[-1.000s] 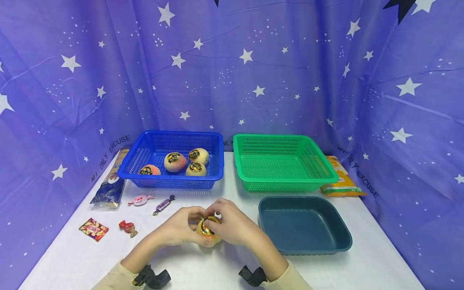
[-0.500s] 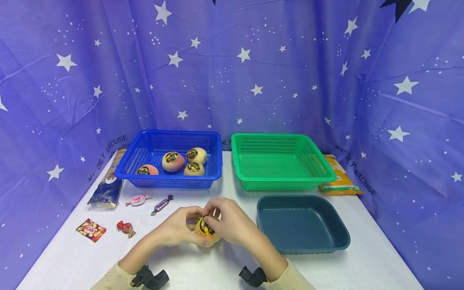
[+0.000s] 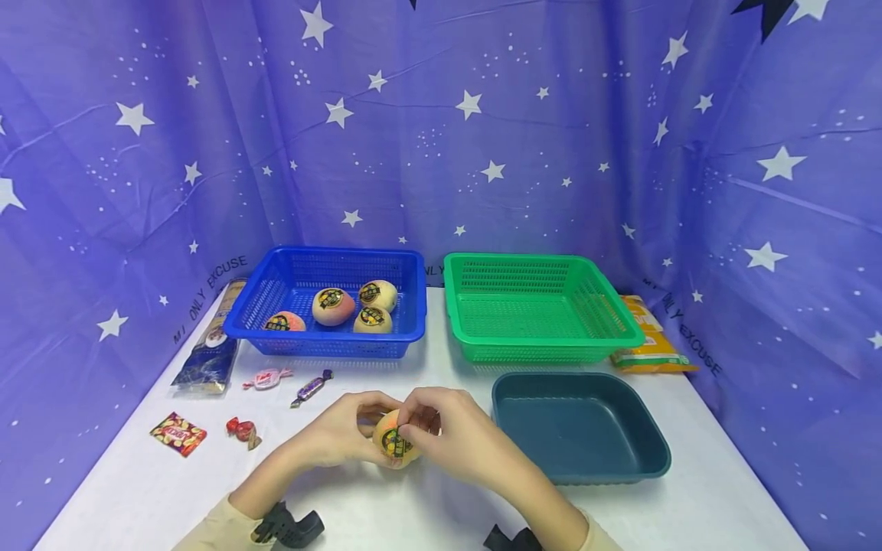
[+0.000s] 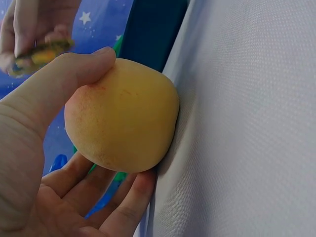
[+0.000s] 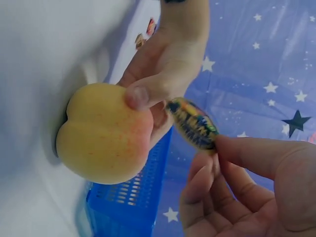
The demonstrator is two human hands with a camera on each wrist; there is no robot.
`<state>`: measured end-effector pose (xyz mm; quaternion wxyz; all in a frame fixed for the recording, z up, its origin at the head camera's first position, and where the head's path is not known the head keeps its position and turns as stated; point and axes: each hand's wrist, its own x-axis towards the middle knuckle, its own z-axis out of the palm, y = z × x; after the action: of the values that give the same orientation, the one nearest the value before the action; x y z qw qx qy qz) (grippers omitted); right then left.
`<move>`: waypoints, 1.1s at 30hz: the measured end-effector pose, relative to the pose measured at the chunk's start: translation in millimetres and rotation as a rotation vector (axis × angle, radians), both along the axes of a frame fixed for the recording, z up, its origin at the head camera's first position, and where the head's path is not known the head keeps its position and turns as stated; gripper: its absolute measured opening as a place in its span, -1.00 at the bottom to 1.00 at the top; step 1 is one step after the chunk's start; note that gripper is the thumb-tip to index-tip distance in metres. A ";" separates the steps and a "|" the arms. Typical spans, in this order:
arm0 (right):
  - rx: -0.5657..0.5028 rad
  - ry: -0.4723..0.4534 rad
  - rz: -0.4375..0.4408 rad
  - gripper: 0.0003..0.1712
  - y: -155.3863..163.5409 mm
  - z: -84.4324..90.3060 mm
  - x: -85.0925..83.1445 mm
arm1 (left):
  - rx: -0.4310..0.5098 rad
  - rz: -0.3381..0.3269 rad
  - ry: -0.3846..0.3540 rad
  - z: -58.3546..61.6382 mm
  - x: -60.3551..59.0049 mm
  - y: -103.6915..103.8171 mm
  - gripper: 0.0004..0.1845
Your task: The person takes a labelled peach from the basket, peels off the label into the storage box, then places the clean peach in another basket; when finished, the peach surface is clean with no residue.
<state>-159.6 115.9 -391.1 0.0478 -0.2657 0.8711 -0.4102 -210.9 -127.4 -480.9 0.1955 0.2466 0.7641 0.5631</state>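
My left hand [image 3: 342, 432] grips a yellow-pink peach [image 4: 123, 116] from the side, thumb on top and fingers curled under it. The peach sits low at the white tabletop, its skin bare in both wrist views. Between thumb and fingers, my right hand [image 3: 455, 436] pinches an oval dark-and-gold sticker [image 5: 192, 123]. That sticker stands apart from the peach, just above it in the left wrist view. Several more peaches [image 3: 334, 307], each with such a sticker, lie in the blue basket [image 3: 324, 348] behind my left hand.
Left of my hands lie a purple candy [image 3: 311, 389], a pink candy [image 3: 267, 379], a red candy [image 3: 243, 431] and a flat red packet [image 3: 178, 434]. A green basket [image 3: 544, 348], a dark teal tray [image 3: 579, 440] and an orange package [image 3: 651, 340] stand right; a blue bag [image 3: 209, 363] lies far left.
The right hand has drawn slightly right and away from the peach, with the sticker pulled off its skin. The left hand keeps its hold on the peach.
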 end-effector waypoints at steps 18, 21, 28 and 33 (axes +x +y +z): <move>-0.258 -0.267 -0.133 -0.74 95.6 16.4 -1.6 | -0.025 0.040 -0.004 0.0 1.7 1.4 -0.24; -0.252 -0.309 -0.174 -0.70 109.3 17.0 -9.3 | -0.023 0.038 0.001 -0.3 1.5 0.9 -0.24; -0.218 -0.375 -0.230 -0.66 133.5 13.2 -24.3 | -0.011 0.034 -0.007 -0.8 1.3 0.4 -0.24; -0.204 -0.434 -0.267 -0.62 147.8 9.4 -32.9 | -0.019 0.037 -0.011 0.0 1.5 0.4 -0.23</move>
<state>-192.5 263.7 -381.7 0.1518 -0.0577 0.8220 -0.5459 -209.3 -127.0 -480.9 0.1913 0.2274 0.7730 0.5605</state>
